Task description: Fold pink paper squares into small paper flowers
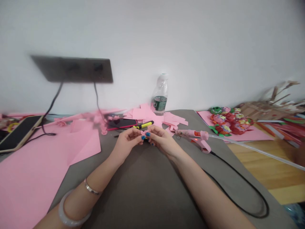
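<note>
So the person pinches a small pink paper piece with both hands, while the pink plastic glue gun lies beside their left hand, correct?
Not quite: the head view shows the pink plastic glue gun beside the right hand, not the left hand. Both do pinch the small pink paper piece.

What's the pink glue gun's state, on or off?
Apparently on: the glue gun has a small orange light glowing on its side. Heat isn't visible.
</note>
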`<state>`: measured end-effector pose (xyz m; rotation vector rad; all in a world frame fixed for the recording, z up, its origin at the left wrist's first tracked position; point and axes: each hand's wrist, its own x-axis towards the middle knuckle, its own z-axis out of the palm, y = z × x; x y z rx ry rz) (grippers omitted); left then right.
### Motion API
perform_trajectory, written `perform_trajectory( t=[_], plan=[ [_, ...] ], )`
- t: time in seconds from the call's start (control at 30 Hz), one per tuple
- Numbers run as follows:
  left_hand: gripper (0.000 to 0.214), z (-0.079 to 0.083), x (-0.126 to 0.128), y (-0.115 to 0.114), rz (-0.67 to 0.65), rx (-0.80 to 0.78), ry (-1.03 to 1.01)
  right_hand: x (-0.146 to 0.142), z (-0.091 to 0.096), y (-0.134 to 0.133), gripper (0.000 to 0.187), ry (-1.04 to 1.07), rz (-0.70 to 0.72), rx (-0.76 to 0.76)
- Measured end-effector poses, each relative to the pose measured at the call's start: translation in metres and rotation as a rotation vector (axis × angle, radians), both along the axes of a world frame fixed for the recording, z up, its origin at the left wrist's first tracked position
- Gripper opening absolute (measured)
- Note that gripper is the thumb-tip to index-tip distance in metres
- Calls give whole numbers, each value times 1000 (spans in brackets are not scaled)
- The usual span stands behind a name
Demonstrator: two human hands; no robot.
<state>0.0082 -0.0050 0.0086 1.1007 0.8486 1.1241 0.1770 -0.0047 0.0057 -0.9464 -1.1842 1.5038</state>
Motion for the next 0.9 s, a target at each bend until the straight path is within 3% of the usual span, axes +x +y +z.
perform_trajectory(
  t=[0.47,0.9],
  plan=[
    [29,3,-2,-2,-8,-52,53,4,6,0,36,-170,53,87],
    [30,6,-7,1,-82,38,222,5,7,0,35,-217,86,91]
  ],
)
